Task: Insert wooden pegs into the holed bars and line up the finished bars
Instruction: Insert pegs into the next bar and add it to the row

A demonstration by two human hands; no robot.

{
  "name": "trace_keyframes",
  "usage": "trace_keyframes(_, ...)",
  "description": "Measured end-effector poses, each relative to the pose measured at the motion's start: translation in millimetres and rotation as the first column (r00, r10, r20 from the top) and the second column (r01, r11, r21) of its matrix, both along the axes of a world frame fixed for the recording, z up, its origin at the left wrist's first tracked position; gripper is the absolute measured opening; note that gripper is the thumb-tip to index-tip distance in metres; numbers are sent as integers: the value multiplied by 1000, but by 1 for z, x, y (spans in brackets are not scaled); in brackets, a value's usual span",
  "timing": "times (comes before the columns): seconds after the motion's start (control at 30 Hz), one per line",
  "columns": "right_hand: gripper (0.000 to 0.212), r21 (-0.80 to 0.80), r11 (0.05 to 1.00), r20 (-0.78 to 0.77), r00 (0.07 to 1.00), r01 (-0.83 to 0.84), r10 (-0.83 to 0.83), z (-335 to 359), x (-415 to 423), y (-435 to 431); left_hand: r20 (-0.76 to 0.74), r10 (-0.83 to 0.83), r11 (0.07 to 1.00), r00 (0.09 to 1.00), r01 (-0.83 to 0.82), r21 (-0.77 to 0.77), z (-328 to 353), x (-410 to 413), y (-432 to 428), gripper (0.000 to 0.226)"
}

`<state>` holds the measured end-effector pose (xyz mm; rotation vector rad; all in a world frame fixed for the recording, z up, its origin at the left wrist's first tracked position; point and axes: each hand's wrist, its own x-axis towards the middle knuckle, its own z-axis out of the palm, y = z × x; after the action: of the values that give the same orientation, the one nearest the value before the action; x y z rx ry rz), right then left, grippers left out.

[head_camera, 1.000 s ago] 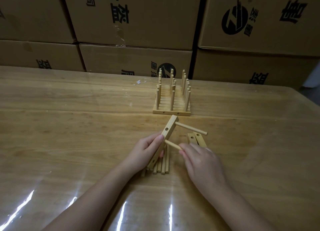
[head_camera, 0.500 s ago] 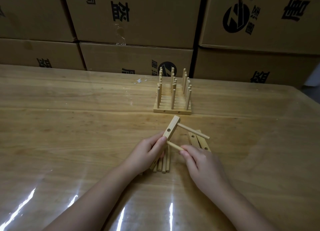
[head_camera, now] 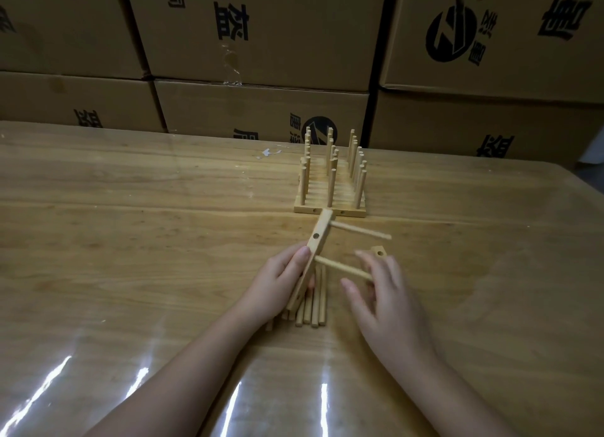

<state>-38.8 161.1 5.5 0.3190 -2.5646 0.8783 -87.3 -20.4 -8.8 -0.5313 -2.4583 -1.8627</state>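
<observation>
Gripping the tilted holed bar (head_camera: pixel 315 240) in the left hand (head_camera: pixel 277 283), two pegs (head_camera: pixel 359 231) jutting toward 3 o'clock; right hand (head_camera: pixel 389 305) spread loose at its 4 o'clock, by the lower peg (head_camera: pixel 340 268) tip. Finished bars (head_camera: pixel 331 188) at 12 o'clock.

Motion-blurred right hand (head_camera: pixel 389 302) hides most of a spare bar (head_camera: pixel 376 249); left hand (head_camera: pixel 274 289) and held bar (head_camera: pixel 318 237) cover far ends of loose pegs (head_camera: pixel 315 310).
</observation>
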Motion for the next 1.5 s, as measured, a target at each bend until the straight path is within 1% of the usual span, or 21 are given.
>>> trace_keyframes(0.03, 45, -6, 999, -68, 997, 42, -42, 0, 2, 1, 32, 21, 997, 999, -24, 72, 1, -1, -2, 34)
trace_keyframes(0.1, 44, -84, 994, -243, 966, 65, -84, 1, 6, 3, 154, 81, 955, 985, -121, 269, 2, -6, -4, 38)
trace_keyframes(0.13, 40, -111, 993, -301, 951, 39, -71, 1, 7, 4, 219, 102, 916, 970, -177, 360, 3, -8, -6, 41)
trace_keyframes(0.17, 35, -92, 996, -331, 943, -4, -26, 1, 6, 4, 272, 108, 876, 956, -221, 430, 5, -10, -7, 42)
trace_keyframes(0.2, 29, -16, 999, -333, 942, -51, 43, 1, 6, 3, 311, 101, 842, 945, -248, 479, 6, -11, -7, 42)
trace_keyframes(0.23, 24, 110, 990, -304, 945, -91, 121, 0, 5, 1, 339, 87, 817, 937, -262, 514, 6, -12, -6, 39)
trace_keyframes(0.3, 24, 367, 912, -166, 952, -182, 256, -5, 4, -1, 376, 64, 770, 924, -286, 571, 8, -13, -5, 34)
trace_keyframes(0.37, 31, 470, 843, -7, 954, -263, 301, -8, 2, -1, 401, 34, 735, 915, -295, 611, 8, -15, -6, 33)
trace_keyframes(0.43, 36, 485, 813, 98, 944, -323, 316, -9, 2, -1, 428, -28, 704, 903, -286, 650, 9, -15, -9, 35)
trace_keyframes(0.5, 36, 493, 799, 137, 938, -345, 320, -9, 2, -1, 454, -96, 665, 886, -282, 691, 8, -15, -13, 37)
trace_keyframes(0.67, 30, 474, 828, 117, 954, -297, 275, -5, 1, -1, 475, -202, 574, 856, -290, 766, 7, -18, -19, 39)
trace_keyframes(0.8, 35, 509, 822, 136, 967, -255, 216, -8, -2, 0, 475, -234, 542, 848, -291, 788, 6, -20, -22, 38)
trace_keyframes(0.9, 33, 531, 823, 114, 980, -200, 164, -8, -2, 0, 473, -251, 522, 845, -293, 801, 7, -20, -21, 38)
trace_keyframes(1.0, 35, 542, 823, 120, 985, -167, 121, -6, -2, 1, 476, -219, 555, 852, -293, 778, 8, -19, -20, 38)
trace_keyframes(1.07, 29, 530, 832, 142, 984, -166, 106, -7, -1, 1, 473, -155, 625, 868, -285, 727, 8, -17, -19, 36)
trace_keyframes(1.13, 16, 476, 867, 158, 984, -145, 78, -8, -1, 1, 442, -86, 697, 893, -263, 667, 8, -16, -16, 30)
trace_keyframes(1.17, 15, 447, 885, 163, 985, -130, 62, -8, -1, 1, 422, -59, 720, 904, -254, 645, 8, -15, -14, 27)
trace_keyframes(1.27, 33, 372, 926, 161, 987, -67, 7, -7, -3, 1, 410, -7, 736, 912, -272, 620, 9, -14, -10, 24)
trace_keyframes(1.33, 37, 245, 969, 144, 990, -26, -9, -5, -4, 2, 405, 19, 773, 914, -271, 574, 9, -12, -10, 23)
trace_keyframes(1.4, 35, 159, 986, 128, 991, -44, 24, -3, -3, 3, 389, 47, 809, 920, -263, 525, 8, -10, -9, 23)
trace_keyframes(1.5, 29, 177, 975, 118, 986, -136, 116, 1, -1, 0, 354, 90, 844, 931, -260, 469, 8, -8, -6, 23)
